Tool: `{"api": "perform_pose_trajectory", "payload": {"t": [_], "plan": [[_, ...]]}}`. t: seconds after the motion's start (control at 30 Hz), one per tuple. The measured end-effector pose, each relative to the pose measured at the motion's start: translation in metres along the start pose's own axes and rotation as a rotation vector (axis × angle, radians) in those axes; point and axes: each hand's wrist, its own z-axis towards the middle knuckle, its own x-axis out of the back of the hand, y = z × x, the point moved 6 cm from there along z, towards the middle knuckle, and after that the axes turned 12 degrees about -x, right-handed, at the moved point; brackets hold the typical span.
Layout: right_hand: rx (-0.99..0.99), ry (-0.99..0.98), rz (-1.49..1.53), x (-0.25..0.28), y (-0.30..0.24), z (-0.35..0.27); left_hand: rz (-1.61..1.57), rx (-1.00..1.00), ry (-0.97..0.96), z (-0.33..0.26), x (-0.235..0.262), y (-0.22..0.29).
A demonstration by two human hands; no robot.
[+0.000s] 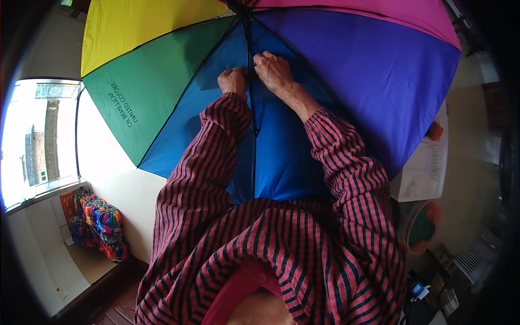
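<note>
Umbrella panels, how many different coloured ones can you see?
5: yellow panel upper left, green panel below it, blue panel behind both hands, purple panel to the right, pink panel along the top. More may lie out of view.

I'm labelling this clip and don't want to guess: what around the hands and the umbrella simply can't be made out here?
- Head view: what the left hand and right hand pinch at the black rib; their curled fingers cover it.
- Umbrella: its top and hub are cut off by the upper edge.
- Umbrella handle: hidden behind the striped sleeves.
- Paper sheet: partly under the canopy, its marks too small.
</note>
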Motion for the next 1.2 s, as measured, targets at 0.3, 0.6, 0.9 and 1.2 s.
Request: {"api": "perform_pose_trajectory", "payload": {"t": [0.3, 0.6, 0.9, 1.2], "plan": [[-0.026, 0.029, 0.034, 0.002, -0.012, -0.006, -0.117, 0.179, 0.047, -0.005, 0.008, -0.003], [-0.044, 0.074, 0.112, 0.013, 0.009, -0.003, -0.185, 0.141, -0.110, -0.017, -0.006, 0.013], [-0.588, 0.440, 1.394, 0.100, 0.044, 0.001, -0.111, -0.009, -0.184, -0.024, 0.004, 0.019], [-0.186, 0.173, -0.204, 0.019, -0.002, 0.000, -0.121, 0.048, -0.147, -0.025, 0.002, 0.025]]}}
